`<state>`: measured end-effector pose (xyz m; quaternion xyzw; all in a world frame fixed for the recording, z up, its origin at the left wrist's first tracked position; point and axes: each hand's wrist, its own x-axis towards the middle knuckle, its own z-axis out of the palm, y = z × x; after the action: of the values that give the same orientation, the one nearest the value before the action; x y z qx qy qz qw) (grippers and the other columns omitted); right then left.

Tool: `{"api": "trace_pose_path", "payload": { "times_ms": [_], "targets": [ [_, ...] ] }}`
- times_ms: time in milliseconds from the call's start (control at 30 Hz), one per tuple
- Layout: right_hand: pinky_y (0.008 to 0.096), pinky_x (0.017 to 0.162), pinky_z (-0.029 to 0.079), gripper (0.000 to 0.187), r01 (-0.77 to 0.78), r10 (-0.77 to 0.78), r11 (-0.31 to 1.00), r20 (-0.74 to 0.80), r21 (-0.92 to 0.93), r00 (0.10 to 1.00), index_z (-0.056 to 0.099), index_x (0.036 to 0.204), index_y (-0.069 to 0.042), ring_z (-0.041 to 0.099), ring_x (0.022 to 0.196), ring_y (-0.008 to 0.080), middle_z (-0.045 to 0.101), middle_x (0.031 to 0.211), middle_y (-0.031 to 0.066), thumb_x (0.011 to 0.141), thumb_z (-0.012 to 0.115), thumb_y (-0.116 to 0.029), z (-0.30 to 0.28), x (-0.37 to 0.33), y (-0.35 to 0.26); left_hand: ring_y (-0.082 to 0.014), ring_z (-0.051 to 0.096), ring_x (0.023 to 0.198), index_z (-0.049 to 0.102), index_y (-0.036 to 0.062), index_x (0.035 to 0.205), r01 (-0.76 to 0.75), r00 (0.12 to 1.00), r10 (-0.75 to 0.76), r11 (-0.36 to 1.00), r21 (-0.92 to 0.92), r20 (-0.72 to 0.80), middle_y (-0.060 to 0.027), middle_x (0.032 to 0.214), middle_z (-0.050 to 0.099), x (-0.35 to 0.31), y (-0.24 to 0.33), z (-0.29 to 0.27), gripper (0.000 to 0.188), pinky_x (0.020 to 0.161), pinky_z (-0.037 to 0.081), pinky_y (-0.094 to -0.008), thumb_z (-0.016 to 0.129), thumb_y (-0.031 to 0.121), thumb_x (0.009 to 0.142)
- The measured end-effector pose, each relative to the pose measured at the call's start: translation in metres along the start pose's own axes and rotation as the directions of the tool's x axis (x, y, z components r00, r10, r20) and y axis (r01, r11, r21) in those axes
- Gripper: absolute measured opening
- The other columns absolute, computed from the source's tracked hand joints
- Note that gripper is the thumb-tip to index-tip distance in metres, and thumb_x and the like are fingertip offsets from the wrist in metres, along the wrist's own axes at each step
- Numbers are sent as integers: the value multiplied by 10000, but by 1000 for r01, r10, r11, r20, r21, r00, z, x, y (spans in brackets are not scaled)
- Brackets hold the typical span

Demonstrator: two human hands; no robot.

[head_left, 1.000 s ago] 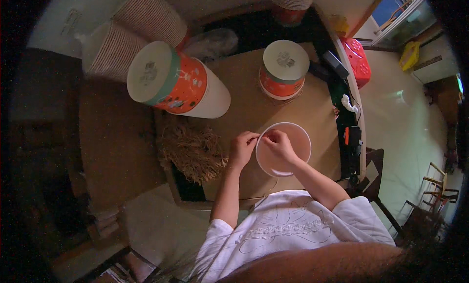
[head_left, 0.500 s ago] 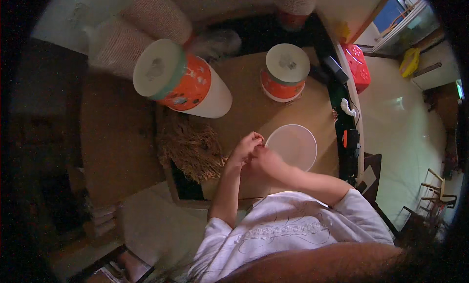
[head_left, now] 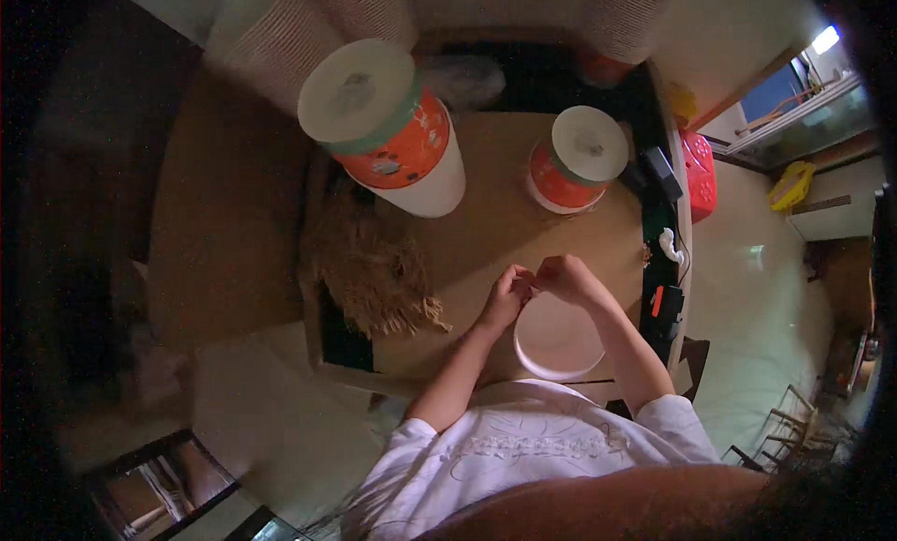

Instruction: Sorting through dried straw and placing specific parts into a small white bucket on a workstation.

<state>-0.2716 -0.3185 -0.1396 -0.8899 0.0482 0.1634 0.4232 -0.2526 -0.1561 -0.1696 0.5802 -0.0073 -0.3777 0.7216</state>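
Note:
My left hand (head_left: 506,296) and my right hand (head_left: 566,277) meet fingertip to fingertip over the far rim of a white round bucket (head_left: 529,362). The fingers of both are closed in a pinch; whatever lies between them is too small and dim to make out. The bucket's wide opening faces up, close to my body. To the left of my hands lies a bundle of brown fringed strands (head_left: 378,284), with loose ends pointing toward me.
A tall stack of white and orange buckets (head_left: 432,181) with a pale lid stands at the far left, a shorter lidded orange bucket (head_left: 561,200) at the far right. Small black devices (head_left: 665,307) and white crumpled tissue (head_left: 671,246) line the right edge. Beyond is a red stool (head_left: 699,172).
My view has shifted. My right hand has moved away from over my left to the far right side of the bucket's rim, and the bucket sits nearer my body.

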Motion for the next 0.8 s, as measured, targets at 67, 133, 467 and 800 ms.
{"api": "trace_pose_path", "payload": {
  "times_ms": [67, 133, 467, 800],
  "targets": [
    [359, 546, 434, 127, -8, 11, 976, -13, 218, 1000, 570, 681, -17, 560, 634, 306, 568, 700, 156, 694, 599, -140, 3, -3, 6, -85, 492, 757, 489, 74, 956, 73, 997, -73, 997, -33, -4, 1, 853, 532, -3, 9, 5, 139, 669, 416, -222, 465, 38, 824],
    [346, 554, 436, 100, 24, -18, 978, -29, 210, 999, 574, 691, -17, 564, 627, 276, 573, 700, 147, 695, 594, -115, 4, -5, 11, -83, 493, 730, 478, 66, 924, -10, 1000, 9, 997, -74, -13, 8, 799, 523, -5, 13, 7, 145, 663, 415, -218, 496, 9, 792],
    [272, 584, 438, 31, -19, 76, 899, -113, 437, 991, 580, 739, -5, 529, 646, 119, 570, 680, 66, 737, 549, -5, 7, -15, 11, -125, 563, 688, 610, 43, 772, -397, 913, 282, 786, 474, 297, -32, 735, 556, -3, 28, -17, 76, 630, 447, -243, 630, 3, 710],
    [255, 585, 425, 92, 74, 4, 910, -187, 409, 982, 571, 749, 2, 498, 650, 113, 553, 679, 51, 697, 538, 70, 10, -15, 18, -211, 573, 689, 616, 63, 814, -518, 854, 373, 535, 667, 364, -65, 783, 550, 5, 23, -5, 98, 612, 455, -308, 644, 82, 722]
  ]
}}
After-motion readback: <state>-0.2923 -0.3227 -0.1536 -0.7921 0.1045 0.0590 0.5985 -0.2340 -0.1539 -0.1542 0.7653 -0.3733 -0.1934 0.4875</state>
